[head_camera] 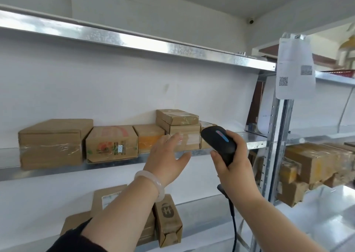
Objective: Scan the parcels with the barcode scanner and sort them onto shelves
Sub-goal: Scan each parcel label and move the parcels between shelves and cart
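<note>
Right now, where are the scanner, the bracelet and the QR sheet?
scanner [219,143]: head view, top of its black head.
bracelet [156,182]: head view, pale band across the wrist.
QR sheet [294,67]: head view, middle of the white paper hanging on the upright.

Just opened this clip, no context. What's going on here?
A person's right hand holds a black scanner, pointed toward the cardboard boxes on the middle shelf. The left hand is open and empty, stretched toward the two stacked boxes; contact can't be confirmed.
</note>
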Tool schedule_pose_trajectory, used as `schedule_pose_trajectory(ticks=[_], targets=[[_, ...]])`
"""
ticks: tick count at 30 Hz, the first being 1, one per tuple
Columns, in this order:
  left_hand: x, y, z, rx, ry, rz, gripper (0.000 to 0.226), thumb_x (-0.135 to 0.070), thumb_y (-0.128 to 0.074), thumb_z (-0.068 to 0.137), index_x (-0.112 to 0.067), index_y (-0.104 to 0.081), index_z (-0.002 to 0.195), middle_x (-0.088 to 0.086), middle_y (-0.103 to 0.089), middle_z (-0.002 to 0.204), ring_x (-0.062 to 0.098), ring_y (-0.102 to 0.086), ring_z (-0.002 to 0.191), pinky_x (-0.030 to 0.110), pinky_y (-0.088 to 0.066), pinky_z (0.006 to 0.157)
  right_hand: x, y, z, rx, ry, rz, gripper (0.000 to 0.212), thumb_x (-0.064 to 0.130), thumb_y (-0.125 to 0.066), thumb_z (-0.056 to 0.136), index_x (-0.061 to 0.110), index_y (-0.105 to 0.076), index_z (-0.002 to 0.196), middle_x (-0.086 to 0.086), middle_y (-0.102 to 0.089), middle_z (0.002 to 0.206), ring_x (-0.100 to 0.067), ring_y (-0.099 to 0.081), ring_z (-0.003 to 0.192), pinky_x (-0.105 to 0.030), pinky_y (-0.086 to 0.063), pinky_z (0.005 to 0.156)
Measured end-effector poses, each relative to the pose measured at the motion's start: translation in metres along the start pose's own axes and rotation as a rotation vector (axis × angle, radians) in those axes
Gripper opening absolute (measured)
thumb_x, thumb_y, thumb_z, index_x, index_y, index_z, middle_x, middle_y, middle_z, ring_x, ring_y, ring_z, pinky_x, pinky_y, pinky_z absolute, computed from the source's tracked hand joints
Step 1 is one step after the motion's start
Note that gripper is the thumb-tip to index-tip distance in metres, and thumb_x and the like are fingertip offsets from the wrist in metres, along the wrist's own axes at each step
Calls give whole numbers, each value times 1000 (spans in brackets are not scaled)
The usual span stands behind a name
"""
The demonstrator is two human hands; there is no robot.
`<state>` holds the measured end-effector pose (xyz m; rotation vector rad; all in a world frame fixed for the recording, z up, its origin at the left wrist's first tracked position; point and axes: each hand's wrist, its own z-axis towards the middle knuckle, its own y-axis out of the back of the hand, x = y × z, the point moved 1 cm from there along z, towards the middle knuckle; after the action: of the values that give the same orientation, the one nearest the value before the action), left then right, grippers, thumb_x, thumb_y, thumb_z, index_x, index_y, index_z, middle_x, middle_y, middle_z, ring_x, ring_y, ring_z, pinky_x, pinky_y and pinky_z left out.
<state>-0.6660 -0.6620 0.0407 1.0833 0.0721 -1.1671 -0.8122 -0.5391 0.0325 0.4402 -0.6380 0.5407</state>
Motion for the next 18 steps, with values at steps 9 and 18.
schedule_pose_trajectory(ticks=[9,18], targets=[[25,5,94,-48,26,-11,68,-54,-52,94,-37,-22,154,-4,-20,160,18,-22,147,32,-23,118,-20,-36,98,-48,-3,24,51,26,-60,93,49,-33,129,36,-51,102,-2,-59,90,-27,-54,69],[36,-10,166,-76,182,68,75,-72,-39,89,-39,-20,154,3,-25,160,26,-30,145,46,-31,116,-59,-63,169,-49,-22,65,44,29,-55,96,44,-30,129,29,-48,100,-1,-57,86,-9,-41,60]])
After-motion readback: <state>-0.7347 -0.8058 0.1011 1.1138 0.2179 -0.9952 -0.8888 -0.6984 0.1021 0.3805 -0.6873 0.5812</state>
